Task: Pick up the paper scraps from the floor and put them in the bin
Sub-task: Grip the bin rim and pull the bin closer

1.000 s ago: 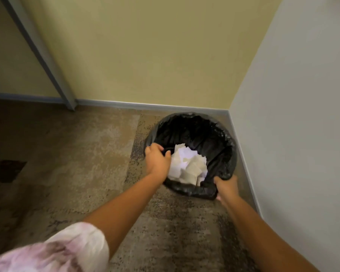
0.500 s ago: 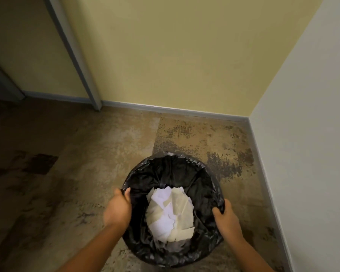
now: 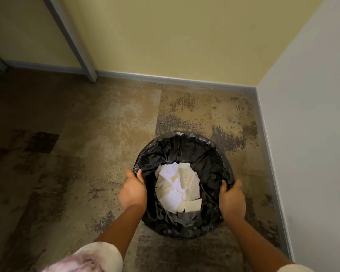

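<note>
A round bin (image 3: 194, 146) lined with a black plastic bag sits low in the view, close to my body. Several white and cream paper scraps (image 3: 178, 189) lie piled inside it. My left hand (image 3: 133, 190) grips the bin's left rim, thumb curled over the edge. On the right rim, my right hand (image 3: 233, 199) holds the bag-covered edge with its fingers wrapped round it. No loose scraps show on the floor in this view.
Mottled brown carpet (image 3: 86, 154) spreads to the left and beyond the bin. A yellow wall with a grey skirting (image 3: 175, 78) runs behind, a white wall (image 3: 312, 134) stands at right, forming a corner. A grey post (image 3: 77, 42) slants down at upper left.
The bin has come away from the corner towards me, with both hands holding its rim throughout. The floor patch in the corner where it stood is now bare.
</note>
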`<state>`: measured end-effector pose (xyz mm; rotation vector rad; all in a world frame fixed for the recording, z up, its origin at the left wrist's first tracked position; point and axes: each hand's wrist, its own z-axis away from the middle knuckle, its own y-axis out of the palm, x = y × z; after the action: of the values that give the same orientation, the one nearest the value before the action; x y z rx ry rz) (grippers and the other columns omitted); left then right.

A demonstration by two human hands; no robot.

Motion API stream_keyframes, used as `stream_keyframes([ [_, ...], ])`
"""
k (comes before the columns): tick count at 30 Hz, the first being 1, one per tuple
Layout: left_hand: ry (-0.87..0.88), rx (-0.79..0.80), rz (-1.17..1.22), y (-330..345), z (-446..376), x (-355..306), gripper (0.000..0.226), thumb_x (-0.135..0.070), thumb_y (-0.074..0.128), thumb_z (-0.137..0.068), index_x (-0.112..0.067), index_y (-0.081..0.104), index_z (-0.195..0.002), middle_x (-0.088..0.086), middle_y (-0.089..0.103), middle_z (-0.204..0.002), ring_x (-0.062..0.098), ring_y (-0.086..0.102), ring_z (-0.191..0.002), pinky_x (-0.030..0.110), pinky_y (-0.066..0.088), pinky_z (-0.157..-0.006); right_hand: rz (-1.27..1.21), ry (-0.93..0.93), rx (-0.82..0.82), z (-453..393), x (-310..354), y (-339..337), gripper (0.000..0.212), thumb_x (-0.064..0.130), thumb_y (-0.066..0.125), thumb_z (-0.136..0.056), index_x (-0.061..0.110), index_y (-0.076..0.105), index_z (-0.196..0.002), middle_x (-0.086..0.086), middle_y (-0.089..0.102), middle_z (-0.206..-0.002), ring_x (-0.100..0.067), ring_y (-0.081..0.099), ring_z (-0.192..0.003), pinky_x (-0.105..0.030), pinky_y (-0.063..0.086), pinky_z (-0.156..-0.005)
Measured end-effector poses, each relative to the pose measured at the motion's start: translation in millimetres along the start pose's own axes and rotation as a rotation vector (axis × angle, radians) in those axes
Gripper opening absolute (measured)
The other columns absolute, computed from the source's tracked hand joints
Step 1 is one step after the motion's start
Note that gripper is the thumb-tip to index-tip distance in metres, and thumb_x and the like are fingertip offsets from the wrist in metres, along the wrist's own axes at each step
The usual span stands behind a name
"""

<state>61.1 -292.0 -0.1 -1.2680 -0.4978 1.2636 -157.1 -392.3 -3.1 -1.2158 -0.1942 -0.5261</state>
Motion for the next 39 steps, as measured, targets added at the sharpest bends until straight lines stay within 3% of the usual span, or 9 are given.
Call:
stream_keyframes([
  [4,0.001,-0.004,-0.003,-0.2,0.2,-0.3,0.043,-0.04,0.026,-0.099,-0.001,0.044,-0.105,0.022,0.066,-0.088,0.036,0.064,-0.073,0.034,0.038,-0.055,-0.071,0.03,0.012,0.0,2.8,-2.3,0.049,0.036,0.042,-0.097,0.004,0.036,-0.134,-0.023,0.062,-0.102,-0.038,0.062,-0.08,-0.041,0.05,-0.061],
  [9,0.021,0.015,-0.052,-2.2,-0.6,-2.8,0.039,-0.038,0.024,-0.1,-0.003,0.041,-0.108,0.02,0.062,-0.1,0.038,0.063,-0.079,0.035,0.033,-0.055,-0.03,0.049,0.012,1.9,5.2,-4.4,0.045,0.037,0.043,-0.097,0.003,0.039,-0.126,-0.022,0.061,-0.097,-0.034,0.057,-0.071,-0.039,0.047,-0.059],
  [12,0.035,0.018,-0.089,-1.9,-2.0,-4.7,0.037,-0.036,0.024,-0.101,-0.004,0.039,-0.11,0.019,0.06,-0.105,0.038,0.063,-0.081,0.035,0.032,-0.054,0.003,0.042,-0.004,2.7,5.9,-4.8,0.044,0.036,0.043,-0.097,0.002,0.04,-0.124,-0.023,0.061,-0.099,-0.038,0.06,-0.078,-0.039,0.046,-0.059],
  [23,0.028,0.001,-0.014,0.6,-2.3,-3.2,0.035,-0.033,0.031,-0.099,-0.002,0.044,-0.109,0.021,0.066,-0.094,0.039,0.065,-0.077,0.034,0.036,-0.055,0.039,0.052,-0.054,0.4,6.0,-2.0,0.041,0.038,0.044,-0.095,0.002,0.044,-0.114,-0.02,0.061,-0.083,-0.029,0.05,-0.06,-0.043,0.051,-0.058],
  [27,0.025,-0.008,0.014,0.2,-0.8,-4.1,0.036,-0.032,0.033,-0.099,0.0,0.045,-0.109,0.024,0.066,-0.094,0.041,0.065,-0.076,0.035,0.036,-0.055,0.042,0.047,-0.066,0.2,6.3,-2.1,0.043,0.039,0.044,-0.095,0.001,0.044,-0.115,-0.015,0.055,-0.072,-0.027,0.047,-0.055,-0.038,0.046,-0.052],
  [34,0.041,-0.004,-0.003,1.2,-2.1,-2.1,0.035,-0.029,0.036,-0.098,0.001,0.047,-0.111,0.024,0.067,-0.082,0.039,0.065,-0.065,0.034,0.037,-0.049,0.015,0.057,-0.053,-1.1,4.9,0.1,0.042,0.037,0.046,-0.095,-0.001,0.045,-0.113,-0.012,0.051,-0.069,-0.026,0.044,-0.05,-0.032,0.038,-0.046],
  [39,0.005,-0.006,0.025,3.2,-4.8,-1.7,0.033,-0.03,0.035,-0.098,0.001,0.044,-0.104,0.024,0.066,-0.077,0.04,0.065,-0.065,0.035,0.038,-0.05,-0.016,0.067,-0.055,-4.1,5.0,2.2,0.045,0.037,0.046,-0.094,-0.002,0.046,-0.116,-0.019,0.06,-0.076,-0.026,0.046,-0.053,-0.031,0.036,-0.045],
])
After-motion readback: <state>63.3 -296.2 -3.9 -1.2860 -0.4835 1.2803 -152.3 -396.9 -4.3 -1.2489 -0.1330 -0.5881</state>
